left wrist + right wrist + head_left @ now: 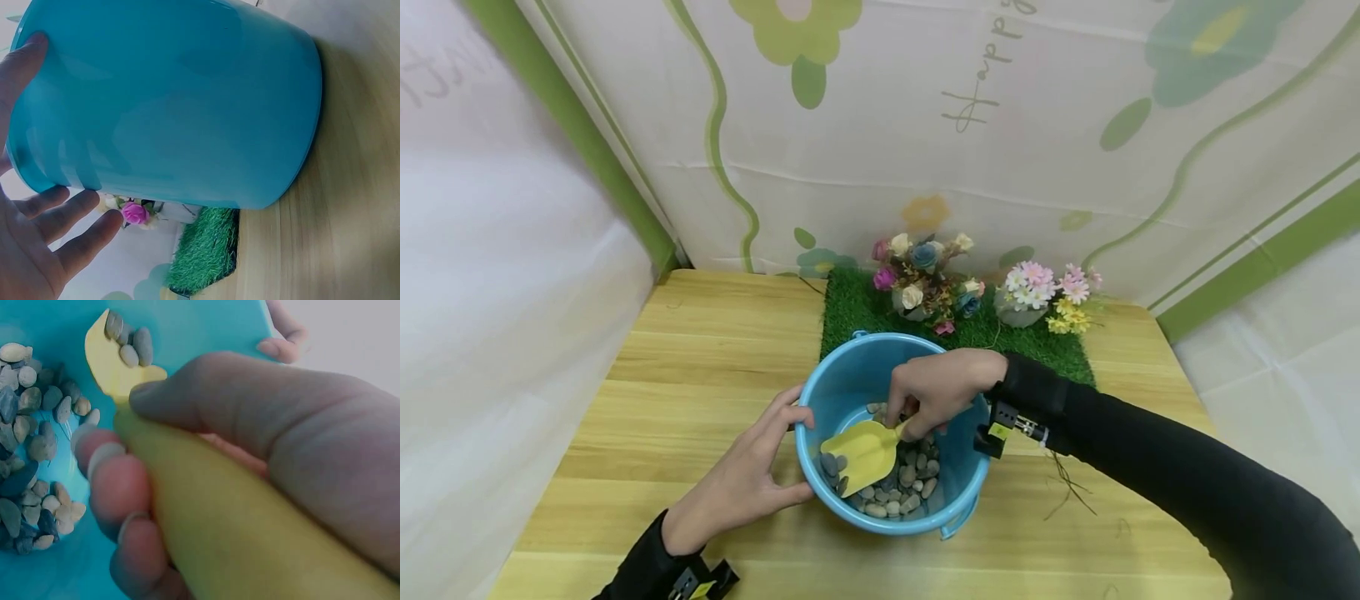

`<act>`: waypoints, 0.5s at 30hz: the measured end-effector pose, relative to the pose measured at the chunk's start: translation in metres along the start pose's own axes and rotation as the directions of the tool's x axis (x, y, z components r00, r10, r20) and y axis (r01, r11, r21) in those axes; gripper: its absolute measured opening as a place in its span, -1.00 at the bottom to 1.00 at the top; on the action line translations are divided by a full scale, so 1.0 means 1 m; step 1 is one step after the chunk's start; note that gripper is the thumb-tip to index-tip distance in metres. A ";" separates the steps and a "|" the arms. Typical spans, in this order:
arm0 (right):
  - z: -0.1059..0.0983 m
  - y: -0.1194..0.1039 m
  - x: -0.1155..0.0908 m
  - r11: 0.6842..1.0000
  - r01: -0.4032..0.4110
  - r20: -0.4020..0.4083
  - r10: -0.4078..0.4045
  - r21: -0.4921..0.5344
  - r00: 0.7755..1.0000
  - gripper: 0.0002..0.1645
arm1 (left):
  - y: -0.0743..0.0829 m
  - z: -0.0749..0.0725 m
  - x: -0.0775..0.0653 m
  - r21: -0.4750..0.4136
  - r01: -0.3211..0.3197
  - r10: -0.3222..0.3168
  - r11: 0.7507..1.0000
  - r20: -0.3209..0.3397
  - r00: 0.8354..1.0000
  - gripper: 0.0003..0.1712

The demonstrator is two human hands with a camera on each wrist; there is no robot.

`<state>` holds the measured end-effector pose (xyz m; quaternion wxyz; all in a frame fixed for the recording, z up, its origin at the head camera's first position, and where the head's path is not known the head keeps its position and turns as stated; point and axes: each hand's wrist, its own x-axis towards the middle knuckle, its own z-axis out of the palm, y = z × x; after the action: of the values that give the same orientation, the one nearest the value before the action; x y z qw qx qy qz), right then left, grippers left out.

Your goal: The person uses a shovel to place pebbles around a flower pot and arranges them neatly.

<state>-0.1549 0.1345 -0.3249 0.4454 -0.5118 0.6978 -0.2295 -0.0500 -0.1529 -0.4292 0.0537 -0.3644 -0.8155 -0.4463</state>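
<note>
Gripping a yellow scoop [868, 450] with right hand [940, 385] and a blue bucket [846, 379] with left hand [751, 473], before a backdrop [880, 125] lettered “Happy.”

We observe, in the head view, the black-sleeved left forearm [643, 557] entering at about 7 o'clock; the left hand [752, 475] is directed towards 1 o'clock, its left thumb [790, 495] set apart and pointing to 3 o'clock. The black-sleeved right arm [1165, 467] enters at 4 o'clock and runs towards 10 o'clock, where the right hand [943, 387] bends downward towards 8 o'clock, back uppermost. In the wrist views we note left fingers [87, 247] spread apart and right fingers [122, 490] curled in a grip, the right thumb [187, 394] extended opposite them.
</note>
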 end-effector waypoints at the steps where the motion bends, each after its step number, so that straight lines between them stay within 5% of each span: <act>1: 0.000 0.001 -0.002 1.000 0.000 -0.004 0.000 0.007 1.000 -0.79 | 0.000 0.000 0.000 0.002 -0.003 0.003 1.000 -0.002 1.000 -0.27; 15: -0.001 0.004 -0.020 0.996 0.006 -0.018 -0.004 0.089 1.000 -0.65 | -0.001 0.000 0.000 -0.007 0.016 -0.016 1.000 0.017 1.000 -0.24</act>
<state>-0.1562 0.1539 -0.3201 0.4608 -0.4912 0.6896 -0.2662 -0.0506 -0.1529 -0.4295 0.0420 -0.3620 -0.8173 -0.4464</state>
